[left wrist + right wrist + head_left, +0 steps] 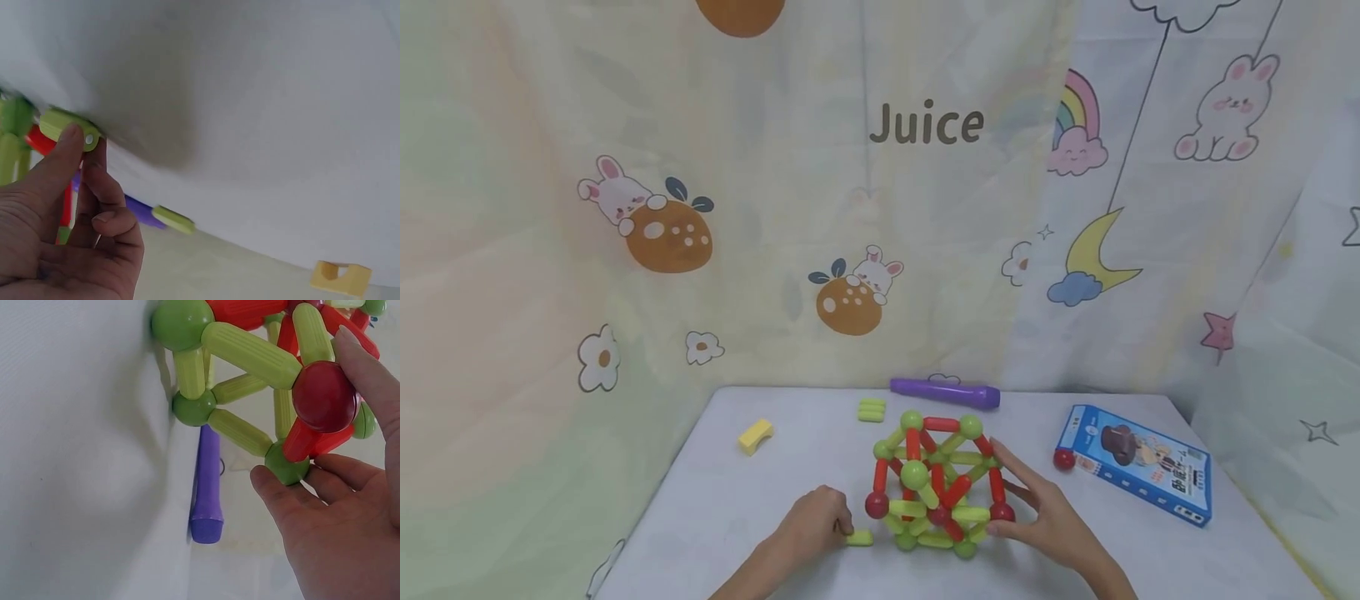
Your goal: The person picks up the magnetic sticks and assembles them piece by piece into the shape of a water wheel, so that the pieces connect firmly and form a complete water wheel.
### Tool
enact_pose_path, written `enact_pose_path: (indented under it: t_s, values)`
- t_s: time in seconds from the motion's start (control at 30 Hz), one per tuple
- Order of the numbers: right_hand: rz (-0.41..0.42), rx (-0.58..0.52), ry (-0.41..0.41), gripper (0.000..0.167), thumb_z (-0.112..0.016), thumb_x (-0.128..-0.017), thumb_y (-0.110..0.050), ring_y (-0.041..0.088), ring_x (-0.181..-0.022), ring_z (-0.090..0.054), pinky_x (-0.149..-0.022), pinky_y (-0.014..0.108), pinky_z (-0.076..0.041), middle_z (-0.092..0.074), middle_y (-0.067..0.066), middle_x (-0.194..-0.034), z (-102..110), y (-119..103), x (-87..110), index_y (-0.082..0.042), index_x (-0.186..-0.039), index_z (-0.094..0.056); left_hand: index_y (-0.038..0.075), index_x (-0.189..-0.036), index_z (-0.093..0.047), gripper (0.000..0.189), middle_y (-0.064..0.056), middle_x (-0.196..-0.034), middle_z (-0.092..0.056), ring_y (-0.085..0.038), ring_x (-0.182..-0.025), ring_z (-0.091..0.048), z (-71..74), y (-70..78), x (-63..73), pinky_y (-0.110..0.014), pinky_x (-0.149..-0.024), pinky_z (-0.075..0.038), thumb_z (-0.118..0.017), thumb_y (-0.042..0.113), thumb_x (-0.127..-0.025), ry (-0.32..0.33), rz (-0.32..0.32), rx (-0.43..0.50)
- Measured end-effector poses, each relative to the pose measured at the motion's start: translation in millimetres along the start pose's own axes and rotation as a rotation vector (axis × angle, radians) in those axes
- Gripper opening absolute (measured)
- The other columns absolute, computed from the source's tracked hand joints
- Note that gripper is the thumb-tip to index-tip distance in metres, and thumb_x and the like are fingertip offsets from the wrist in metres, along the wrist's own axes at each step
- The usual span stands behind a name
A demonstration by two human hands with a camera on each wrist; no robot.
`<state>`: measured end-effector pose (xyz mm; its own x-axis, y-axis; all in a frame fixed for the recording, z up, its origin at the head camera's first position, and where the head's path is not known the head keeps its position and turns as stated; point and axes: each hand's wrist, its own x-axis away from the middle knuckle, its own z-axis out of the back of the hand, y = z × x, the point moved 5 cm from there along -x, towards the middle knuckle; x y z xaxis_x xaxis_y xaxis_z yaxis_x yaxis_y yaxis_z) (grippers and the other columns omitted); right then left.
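Note:
A cage-like structure of magnetic rods and balls (915,476), in lime green and red, stands on the table in front of me. My right hand (1051,518) grips its right side. In the right wrist view the thumb lies along a red ball (325,395), and the fingers reach a green ball (286,464) beyond it. To the left of the structure, my left hand (815,522) pinches a short lime-green magnetic rod (61,127) between thumb and fingers. A round silvery end of that rod faces the left wrist camera.
Several loose green rods (872,410) lie behind the structure, near a purple microphone-shaped toy (945,392). A yellow arch block (756,436) is at the back left. On the right lies a blue box (1138,462) with a red ball (1064,459) beside it. A printed curtain (760,250) hangs behind the table.

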<state>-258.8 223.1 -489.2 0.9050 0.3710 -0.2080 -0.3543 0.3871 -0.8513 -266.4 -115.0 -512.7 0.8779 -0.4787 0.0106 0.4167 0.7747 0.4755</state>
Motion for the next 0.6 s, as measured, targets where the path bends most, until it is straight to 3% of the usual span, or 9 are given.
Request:
enact_pose_path:
  t_s: [0.13, 0.3, 0.43, 0.6]
  values:
    - [-0.017, 0.005, 0.002, 0.103, -0.091, -0.088, -0.024, 0.044, -0.156, -0.030, -0.108, 0.052, -0.052, -0.030, 0.016, -0.175, 0, -1, 0.1, -0.010, -0.170, -0.031, 0.008, -0.087, -0.087, 0.015, 0.011, -0.072, -0.066, 0.000, -0.066, -0.053, -12.6, 13.3, 8.0, -0.023, -0.060, -0.051, -0.087, -0.006, -0.081, -0.035, -0.016, 0.053]
    - [-0.023, 0.003, 0.000, 0.104, -0.091, -0.088, -0.023, 0.044, -0.157, -0.029, -0.109, 0.055, -0.050, -0.029, 0.017, -0.175, 0, -2, -0.3, -0.008, -0.170, -0.030, 0.010, -0.088, -0.088, 0.018, 0.012, -0.071, -0.065, 0.003, -0.068, -0.052, -27.2, 37.0, 16.2, -0.020, -0.060, -0.050, -0.088, -0.007, -0.080, -0.044, -0.087, 0.030]
    - [-0.027, -0.005, -0.006, 0.103, -0.091, -0.089, -0.023, 0.043, -0.157, -0.028, -0.110, 0.057, -0.048, -0.028, 0.018, -0.176, 1, -1, -0.9, -0.008, -0.170, -0.029, 0.012, -0.085, -0.088, 0.018, 0.015, -0.073, -0.067, 0.005, -0.071, -0.051, -42.6, 56.8, 14.7, -0.017, -0.064, -0.050, -0.089, -0.005, -0.079, -0.058, -0.102, 0.016]
    - [-0.029, 0.000, -0.015, 0.102, -0.089, -0.090, -0.022, 0.043, -0.157, -0.027, -0.110, 0.057, -0.047, -0.027, 0.017, -0.176, 3, -1, -1.0, -0.010, -0.171, -0.028, 0.013, -0.079, -0.087, 0.016, 0.016, -0.067, -0.065, 0.006, -0.068, -0.045, -66.0, 72.3, 4.2, -0.015, -0.059, -0.045, -0.087, -0.002, -0.076, -0.019, -0.252, 0.008]
